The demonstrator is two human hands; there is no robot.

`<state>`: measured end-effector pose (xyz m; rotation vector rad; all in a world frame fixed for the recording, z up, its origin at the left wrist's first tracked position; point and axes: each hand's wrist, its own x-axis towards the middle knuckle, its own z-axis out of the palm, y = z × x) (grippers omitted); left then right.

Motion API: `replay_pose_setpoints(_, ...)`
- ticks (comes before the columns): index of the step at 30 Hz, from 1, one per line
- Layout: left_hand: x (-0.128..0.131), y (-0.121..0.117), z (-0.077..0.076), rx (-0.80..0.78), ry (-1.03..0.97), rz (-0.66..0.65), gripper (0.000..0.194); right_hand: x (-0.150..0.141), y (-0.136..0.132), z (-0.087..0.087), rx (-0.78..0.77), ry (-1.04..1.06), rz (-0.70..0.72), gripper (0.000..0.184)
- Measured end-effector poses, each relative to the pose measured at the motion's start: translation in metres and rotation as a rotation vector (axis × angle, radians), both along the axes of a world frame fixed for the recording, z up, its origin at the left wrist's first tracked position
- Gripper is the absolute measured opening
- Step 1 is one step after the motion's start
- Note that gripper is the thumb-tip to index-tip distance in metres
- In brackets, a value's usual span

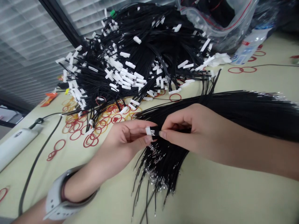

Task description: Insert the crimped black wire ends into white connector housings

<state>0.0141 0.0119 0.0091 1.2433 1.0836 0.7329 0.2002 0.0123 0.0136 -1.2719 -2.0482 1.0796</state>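
The long black wire bundle (243,115) runs off past the right edge of view. Pinching fingertips (147,140) partly hide the small white plastic connector (148,131).

big heap of black wires (130,59) with white plugs on ends, piled at back of table, one green plug near top. clear plastic bag (217,21) with red line behind heap. plastic water bottle (251,46) lying on side, touching bag. red rubber bands (77,127) and yellow rubber bands (102,119) scattered on pale green table (210,193). white power strip (16,149) at left edge, black cord (35,168) beside it. small orange tool (49,99) near heap. window blinds (30,46) past table edge.
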Motion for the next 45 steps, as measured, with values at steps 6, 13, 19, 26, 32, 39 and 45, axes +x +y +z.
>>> replay_pose_setpoints(6,0.001,0.000,-0.002,-0.010,0.001,0.002,0.020,-0.001,-0.001,0.000,0.049,-0.071,-0.007,0.019)
replay_pose_setpoints(13,0.001,0.000,0.000,-0.013,0.033,-0.009,0.020,-0.001,-0.001,-0.001,0.200,-0.058,0.019,0.018)
replay_pose_setpoints(19,0.000,0.001,-0.001,0.034,0.042,-0.036,0.021,-0.001,-0.002,0.000,0.186,-0.024,0.035,0.016)
replay_pose_setpoints(26,0.000,0.000,-0.001,0.051,0.044,-0.037,0.024,-0.003,-0.001,-0.004,0.206,-0.044,-0.001,0.017)
replay_pose_setpoints(32,0.004,-0.002,-0.001,0.066,0.081,0.020,0.022,-0.007,-0.005,-0.011,0.209,-0.061,-0.032,0.017)
replay_pose_setpoints(39,0.007,-0.004,0.000,0.103,0.099,0.018,0.028,-0.008,-0.007,-0.016,0.199,-0.039,-0.038,0.017)
replay_pose_setpoints(45,-0.008,0.008,0.004,0.026,0.014,-0.090,0.021,-0.003,0.000,-0.009,0.063,0.078,-0.001,0.016)
